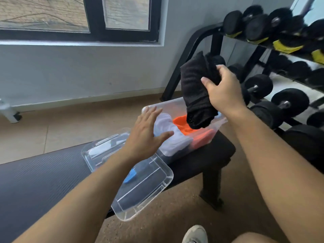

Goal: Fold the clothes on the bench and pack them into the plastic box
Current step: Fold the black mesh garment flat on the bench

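Right hand [225,92]: raised above the plastic box; fingers [209,83] pinching a folded black garment [198,95] at its upper right side.
Black garment: hangs below the right fingers; its lower end dips just inside the far right part of the box, over the orange garment [182,126].
Left hand [146,135]: fingers [150,114] spread flat, holding nothing — thumb resting on or just over the white garment [168,132]; contact cannot be told.
Plastic box [168,104]: clear, uncovered, standing at the right end of the table [206,155]; its far rim lies just beyond the left fingertips.
Box contents: white garment directly under and right of the left fingers; orange garment between the left fingers and the hanging black garment.
Lid [140,181]: clear, lying flat on the table beneath the left wrist, touching the near side of the box; one corner overhangs the near table edge. A blue latch [130,176] shows on it.
Open room: clear air between the two hands above the box mouth — the space right of the right fingers is closed off by the dumbbell rack [263,67].
Surface: dark padded table, ribbed texture at left, on a black leg.
Room: brown floor [52,130], grey wall, black-framed window [94,18] beyond the left fingers.
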The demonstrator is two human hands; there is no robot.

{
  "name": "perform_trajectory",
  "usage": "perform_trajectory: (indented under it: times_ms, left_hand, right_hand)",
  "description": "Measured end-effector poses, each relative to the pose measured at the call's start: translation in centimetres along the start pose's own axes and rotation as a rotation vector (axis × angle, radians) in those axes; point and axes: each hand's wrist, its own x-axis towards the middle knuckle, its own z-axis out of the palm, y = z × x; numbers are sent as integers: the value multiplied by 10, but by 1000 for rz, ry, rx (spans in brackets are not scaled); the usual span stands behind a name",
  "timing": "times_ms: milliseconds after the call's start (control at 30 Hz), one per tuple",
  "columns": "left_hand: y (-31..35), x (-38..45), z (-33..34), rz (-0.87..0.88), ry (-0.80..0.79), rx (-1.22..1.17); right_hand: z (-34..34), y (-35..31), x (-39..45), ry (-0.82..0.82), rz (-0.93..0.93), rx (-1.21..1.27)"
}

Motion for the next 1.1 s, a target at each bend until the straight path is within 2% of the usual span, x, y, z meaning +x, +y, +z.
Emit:
perform_trajectory:
  times_ms: [133,200,300,400,500,567,633,700,767,867,900,1100]
  left_hand:
    - [4,11,16,51,-109,96]
    - [5,14,17,41,-143,123]
    - [5,14,18,17,-169,117]
    - [4,15,21,9,-183,125]
    - [3,16,20,-2,-198,132]
    - [4,16,20,-10,-212,138]
    - [5,17,20,-10,-224,150]
    - [5,17,20,-6,-228,157]
    - [4,16,20,-1,-225,159]
    - [5,15,20,8,-211,162]
    - [5,15,21,6,-209,161]
    - [5,10,19,-8,-195,134]
  right_hand:
    - [17,29,27,-220,148,-204]
    - [28,45,31,-352,274,-145]
    - [36,58,33,-517,506,73]
    - [49,83,41,-640,577,-81]
    - [61,95,44,-653,541,-291]
    - [62,85,39,-617,419,-477]
    - [63,82,37,-504,263,-602]
    - [63,75,34,-412,141,-585]
    - [64,66,30,-512,51,-574]
    - [68,55,24,-844,1,-700]
    - [71,55,22,-908,-6,-753]
    - [91,70,10,-974,8,-886]
